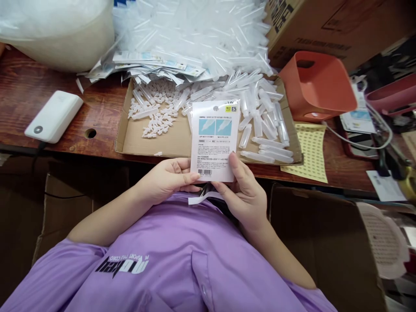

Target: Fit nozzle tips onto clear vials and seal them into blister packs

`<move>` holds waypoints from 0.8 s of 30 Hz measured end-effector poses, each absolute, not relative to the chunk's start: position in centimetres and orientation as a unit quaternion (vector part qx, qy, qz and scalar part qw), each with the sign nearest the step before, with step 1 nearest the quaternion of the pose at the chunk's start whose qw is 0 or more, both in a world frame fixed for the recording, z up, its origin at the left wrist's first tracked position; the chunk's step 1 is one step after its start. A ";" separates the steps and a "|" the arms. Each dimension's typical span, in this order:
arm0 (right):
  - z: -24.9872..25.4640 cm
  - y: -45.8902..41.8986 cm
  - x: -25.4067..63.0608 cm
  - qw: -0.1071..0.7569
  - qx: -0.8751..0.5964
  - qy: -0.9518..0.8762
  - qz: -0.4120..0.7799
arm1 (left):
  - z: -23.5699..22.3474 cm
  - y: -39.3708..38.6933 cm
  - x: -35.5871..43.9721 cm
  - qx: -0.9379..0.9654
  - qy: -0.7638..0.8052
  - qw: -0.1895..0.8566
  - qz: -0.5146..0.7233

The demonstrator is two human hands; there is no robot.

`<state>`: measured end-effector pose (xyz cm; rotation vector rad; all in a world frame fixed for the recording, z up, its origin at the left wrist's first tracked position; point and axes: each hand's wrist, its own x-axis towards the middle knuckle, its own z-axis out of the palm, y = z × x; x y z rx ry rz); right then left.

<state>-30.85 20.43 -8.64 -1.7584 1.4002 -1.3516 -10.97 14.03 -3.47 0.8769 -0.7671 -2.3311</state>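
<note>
I hold a small white retail packet [214, 138] upright in front of my chest, its printed back and barcode facing me. My left hand [169, 178] pinches its lower left corner, fingers curled, thumb on the barcode edge. On the lower right edge my right hand [242, 190] grips the packet with thumb up along its face. A white peel-off strip [203, 198] hangs below the packet between my hands. Just beyond lies a shallow cardboard tray [152, 141] holding several clear plastic tubes [264, 130] and small white caps [156, 119].
A big heap of clear tubes [201, 30] and flat packets [152, 65] lies behind the tray. A white power bank [53, 116] lies left on the wooden desk. An orange bin [313, 84], a yellow sticker sheet [308, 151] and cardboard boxes [325, 21] sit to the right.
</note>
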 end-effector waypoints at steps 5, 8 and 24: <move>-9.7 21.3 -31.1 0.259 -0.635 0.527 -0.501 | -4.7 14.9 -11.4 0.363 -0.280 0.259 -0.850; -10.1 21.3 -31.2 0.257 -0.636 0.529 -0.499 | -5.4 15.1 -11.4 0.377 -0.249 0.252 -0.856; -4.0 19.5 -30.3 0.073 -0.827 0.445 -0.336 | -5.5 13.9 -11.8 0.344 -0.271 0.310 -0.844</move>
